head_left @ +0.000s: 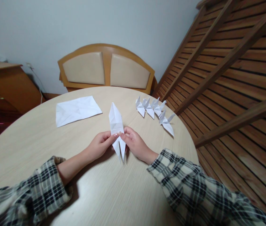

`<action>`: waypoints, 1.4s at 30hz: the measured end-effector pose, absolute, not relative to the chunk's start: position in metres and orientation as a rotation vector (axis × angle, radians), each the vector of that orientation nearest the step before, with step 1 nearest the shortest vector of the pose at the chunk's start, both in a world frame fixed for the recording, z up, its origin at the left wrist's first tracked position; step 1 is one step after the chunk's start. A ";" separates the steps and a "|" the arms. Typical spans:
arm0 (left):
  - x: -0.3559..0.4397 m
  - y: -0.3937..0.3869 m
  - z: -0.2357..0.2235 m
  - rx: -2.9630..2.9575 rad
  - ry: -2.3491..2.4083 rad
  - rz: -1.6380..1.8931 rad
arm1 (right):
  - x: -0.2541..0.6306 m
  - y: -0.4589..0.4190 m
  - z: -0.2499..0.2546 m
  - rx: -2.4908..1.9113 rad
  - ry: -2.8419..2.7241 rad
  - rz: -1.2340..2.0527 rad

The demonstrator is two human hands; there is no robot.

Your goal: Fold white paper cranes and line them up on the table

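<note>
A folded white paper (116, 119), long and pointed at its far end with two narrow legs toward me, is held between my hands above the table. My left hand (101, 143) grips its left edge, thumb on top near the middle. From the other side my right hand (136, 144) pinches the right edge, its thumb almost meeting the left one. The fingers beneath the paper are mostly hidden. Several finished paper cranes (150, 108) stand close together at the back right, and one crane (167, 124) sits a little nearer to me.
On the round wooden table (95, 201), a creased white paper sheet (77, 110) lies at the back left. Behind the table stands a bed headboard (106, 67) against the wall. A slatted wooden frame (229, 75) leans along the right, and a desk (3, 81) is at far left.
</note>
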State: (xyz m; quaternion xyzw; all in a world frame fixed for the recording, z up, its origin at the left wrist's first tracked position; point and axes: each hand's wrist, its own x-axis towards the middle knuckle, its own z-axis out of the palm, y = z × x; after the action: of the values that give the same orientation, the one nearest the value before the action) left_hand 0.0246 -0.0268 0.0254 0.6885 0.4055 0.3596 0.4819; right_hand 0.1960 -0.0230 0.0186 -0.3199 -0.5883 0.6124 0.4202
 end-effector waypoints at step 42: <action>0.026 -0.023 0.027 1.564 1.076 0.989 | 0.197 -0.024 0.013 -0.769 -1.561 1.626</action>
State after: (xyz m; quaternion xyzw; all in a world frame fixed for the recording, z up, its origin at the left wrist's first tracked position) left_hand 0.0256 -0.0233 0.0267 0.6411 0.4411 0.4052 0.4798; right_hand 0.1967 -0.0237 0.0133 -0.3000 -0.6085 0.6342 0.3709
